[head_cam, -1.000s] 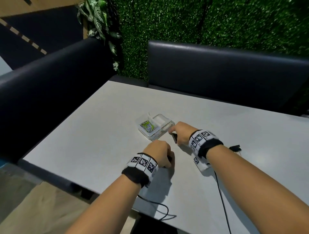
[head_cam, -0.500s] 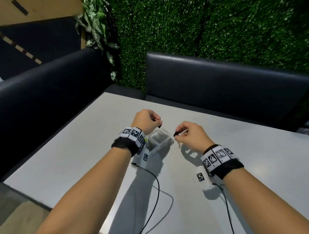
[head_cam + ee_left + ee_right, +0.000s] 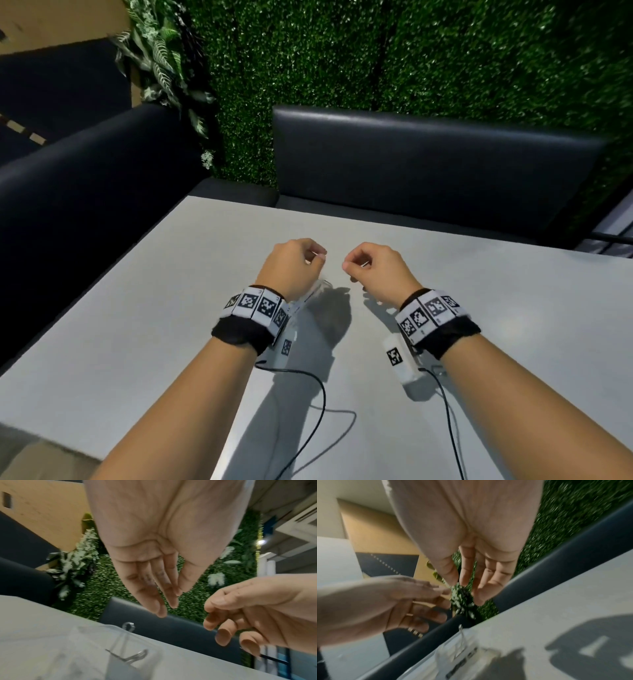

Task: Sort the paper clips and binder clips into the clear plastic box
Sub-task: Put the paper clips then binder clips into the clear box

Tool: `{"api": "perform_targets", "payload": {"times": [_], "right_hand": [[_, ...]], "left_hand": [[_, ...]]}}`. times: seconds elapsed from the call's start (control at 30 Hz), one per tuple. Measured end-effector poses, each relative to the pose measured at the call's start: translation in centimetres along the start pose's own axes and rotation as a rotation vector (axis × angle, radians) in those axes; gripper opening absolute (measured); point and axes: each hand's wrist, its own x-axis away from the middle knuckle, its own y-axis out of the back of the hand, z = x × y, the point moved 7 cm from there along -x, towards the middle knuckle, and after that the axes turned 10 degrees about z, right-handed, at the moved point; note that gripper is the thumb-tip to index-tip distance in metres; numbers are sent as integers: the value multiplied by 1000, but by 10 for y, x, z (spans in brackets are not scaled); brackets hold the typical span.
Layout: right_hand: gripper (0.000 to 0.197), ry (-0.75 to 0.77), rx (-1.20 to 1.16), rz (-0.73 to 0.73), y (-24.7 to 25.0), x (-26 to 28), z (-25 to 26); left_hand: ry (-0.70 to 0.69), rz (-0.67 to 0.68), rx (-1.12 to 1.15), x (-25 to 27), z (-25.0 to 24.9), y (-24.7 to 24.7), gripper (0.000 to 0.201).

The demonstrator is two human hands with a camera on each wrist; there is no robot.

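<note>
Left hand [image 3: 291, 267]: raised clear of the grey table [image 3: 137, 308], palm down. Fingers [image 3: 159, 588] relaxed and nearly straight in the left wrist view, loosely bent in the head view. Nothing held.

Right hand [image 3: 373, 270]: raised at the same height, just beside the left hand, fingertips apart from it by a narrow gap. Fingers [image 3: 489, 577] extended and slack in the right wrist view, palm bare. Nothing gripped. Pale streak near the thumb in the head view too small to identify.

Clear plastic box [image 3: 96, 639]: on the table directly under the left hand and wrist, lid off. In the head view mostly hidden beneath the left wrist, with only a corner [image 3: 317, 289] showing to the thumb side. In the right wrist view [image 3: 453, 655] below and ahead of the right fingertips, toward the left hand.

Binder clip [image 3: 130, 647]: inside the box, below the left fingertips, not touched by either hand. One silver wire handle upright above the box rim, seen again in the right wrist view [image 3: 461, 635]. Compartment cannot be told. Paper clips not distinguishable; box contents blurred.

Marker bands [image 3: 255, 305] on both wrists. Black cables [image 3: 318, 394] on the table behind the wrists. Dark bench backrest [image 3: 428, 154] and green foliage wall [image 3: 376, 51] beyond the fingertips.
</note>
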Motion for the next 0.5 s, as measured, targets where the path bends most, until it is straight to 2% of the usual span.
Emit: {"api": "perform_targets", "payload": {"times": [0.13,0.27,0.37,0.5], "right_hand": [[5,-97,154,6,58,58,-49],[4,-296,314,62,93,124,-105],[14,-387,439,99,106,157,-134],[59,-489,430,187,101,186,-153]], "left_hand": [[-212,341,-74,25,-67,-80,21],[-296,555,-262,43,-108,-162,38],[-301,619,-371,52,-119,-206,49],[-343,567,-396,54,-127,-230,56]]}}
